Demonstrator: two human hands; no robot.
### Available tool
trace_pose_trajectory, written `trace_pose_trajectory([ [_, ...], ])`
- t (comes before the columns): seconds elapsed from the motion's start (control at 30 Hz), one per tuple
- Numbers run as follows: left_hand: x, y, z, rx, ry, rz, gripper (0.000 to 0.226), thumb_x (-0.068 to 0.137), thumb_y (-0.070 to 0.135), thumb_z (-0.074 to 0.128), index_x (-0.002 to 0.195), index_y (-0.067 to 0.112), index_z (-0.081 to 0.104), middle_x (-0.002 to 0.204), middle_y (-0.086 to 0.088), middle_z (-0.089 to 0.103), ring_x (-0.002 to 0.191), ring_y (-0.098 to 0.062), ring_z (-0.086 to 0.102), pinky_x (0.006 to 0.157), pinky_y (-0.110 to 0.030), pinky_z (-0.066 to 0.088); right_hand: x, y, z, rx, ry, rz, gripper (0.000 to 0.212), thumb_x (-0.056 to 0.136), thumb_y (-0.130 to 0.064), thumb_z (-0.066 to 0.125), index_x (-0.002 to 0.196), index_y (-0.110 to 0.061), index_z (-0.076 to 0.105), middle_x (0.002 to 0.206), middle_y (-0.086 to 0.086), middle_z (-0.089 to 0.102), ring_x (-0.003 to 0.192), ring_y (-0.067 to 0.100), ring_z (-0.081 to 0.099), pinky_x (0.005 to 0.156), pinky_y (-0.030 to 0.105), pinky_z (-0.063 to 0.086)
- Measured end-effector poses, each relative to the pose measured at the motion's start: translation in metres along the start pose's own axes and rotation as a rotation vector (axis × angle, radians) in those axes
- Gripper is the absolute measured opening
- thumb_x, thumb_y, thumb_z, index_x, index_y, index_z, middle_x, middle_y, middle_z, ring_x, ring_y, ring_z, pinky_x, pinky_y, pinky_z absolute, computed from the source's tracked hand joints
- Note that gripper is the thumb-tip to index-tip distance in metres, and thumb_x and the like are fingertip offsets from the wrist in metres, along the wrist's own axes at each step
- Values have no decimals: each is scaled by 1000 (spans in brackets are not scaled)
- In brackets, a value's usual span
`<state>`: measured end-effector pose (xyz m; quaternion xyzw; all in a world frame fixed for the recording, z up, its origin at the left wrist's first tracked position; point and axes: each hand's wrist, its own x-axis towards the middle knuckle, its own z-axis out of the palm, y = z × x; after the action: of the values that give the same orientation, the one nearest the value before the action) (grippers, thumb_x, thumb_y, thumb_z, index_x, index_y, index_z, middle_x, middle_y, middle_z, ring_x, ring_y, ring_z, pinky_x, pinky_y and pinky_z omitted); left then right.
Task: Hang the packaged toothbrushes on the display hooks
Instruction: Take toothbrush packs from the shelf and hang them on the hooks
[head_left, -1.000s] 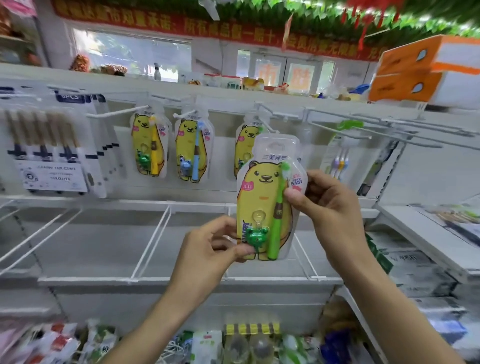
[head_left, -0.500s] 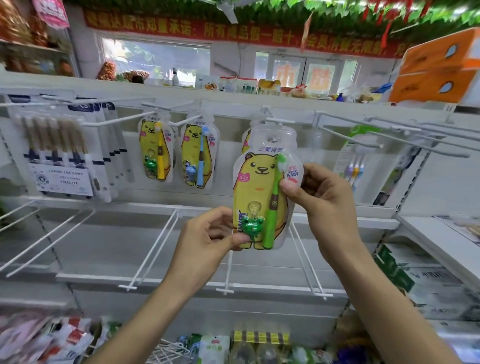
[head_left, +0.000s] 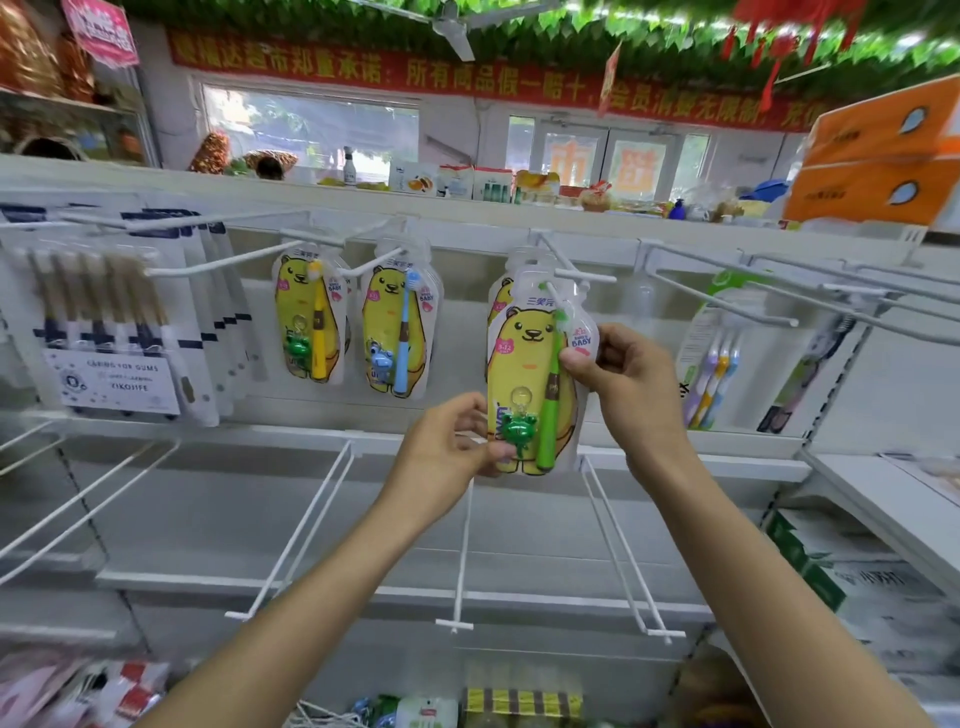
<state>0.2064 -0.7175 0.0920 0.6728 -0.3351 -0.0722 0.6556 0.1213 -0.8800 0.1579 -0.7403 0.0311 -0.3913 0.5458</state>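
Left of the working area, two bear packs already hang on their hooks: the yellow-brush pack (head_left: 310, 317) and the blue-brush pack (head_left: 399, 325).

Left hand (head_left: 449, 449): grip pinched on the lower left corner of the green-brush pack (head_left: 537, 384), thumb beside the frog charm.

The pack has risen over the last second; it was held in front of the shelf lip and now sits with its top at the white display hook (head_left: 574, 273). The hook tip appears to meet the hang hole, but whether it has passed through cannot be told. Another bear pack (head_left: 501, 299) hangs just behind on the same hook.

Right hand (head_left: 626, 379): grip clamped on the pack's right edge near the brush head, steadying it upright.

Judgement: threading stage; the pack likely needs a push back along the hook before release.
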Motion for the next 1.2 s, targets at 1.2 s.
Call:
trace_pose_trajectory([
  [1.2,-28,-13,0,1032,68,160,33,94,40,60,125,30,60,123,12,62,117,-12,54,95,-33,46,-49,67,-61,-883,-96,-98,32,94,-24,67,124,-16,61,116,3,65,104,23,62,86,44,53],
])
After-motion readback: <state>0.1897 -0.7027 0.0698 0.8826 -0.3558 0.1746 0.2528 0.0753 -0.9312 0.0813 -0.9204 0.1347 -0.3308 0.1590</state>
